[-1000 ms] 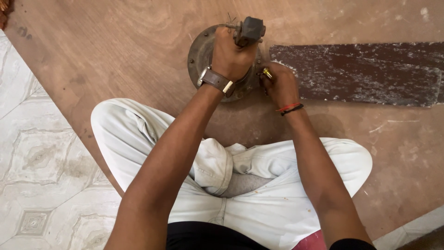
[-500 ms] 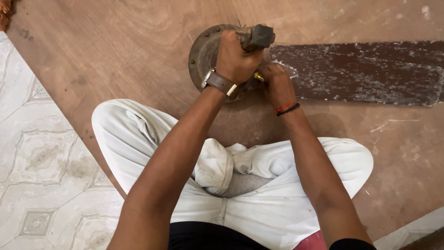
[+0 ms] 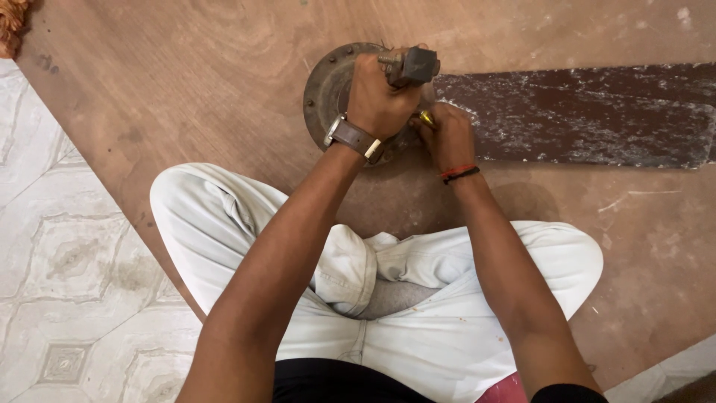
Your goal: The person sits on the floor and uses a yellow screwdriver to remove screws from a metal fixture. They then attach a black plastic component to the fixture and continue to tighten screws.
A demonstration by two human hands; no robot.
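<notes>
A round, rusty metal disc with bolt holes [image 3: 322, 83] lies on a brown wooden board, and a long dark blade [image 3: 582, 112] flecked with white reaches off it to the right. My left hand [image 3: 379, 95], with a brown-strapped watch on the wrist, is closed around the handle of a hammer whose dark head [image 3: 415, 66] sits just above the disc. My right hand [image 3: 449, 138], with a red and black thread at the wrist, pinches a small yellow-handled tool [image 3: 425, 118] against the disc beside the hammer head. Both hands hide the disc's centre.
I sit cross-legged in white trousers [image 3: 418, 313] on the wooden board [image 3: 186, 89]. Patterned pale floor tiles [image 3: 67, 283] lie to the left of the board's slanting edge. A bit of orange fibre [image 3: 10, 26] shows at the top left corner.
The hammer head has dropped a little, down and to the right, toward the yellow-handled tool. My right hand stays on the tool at the disc.
</notes>
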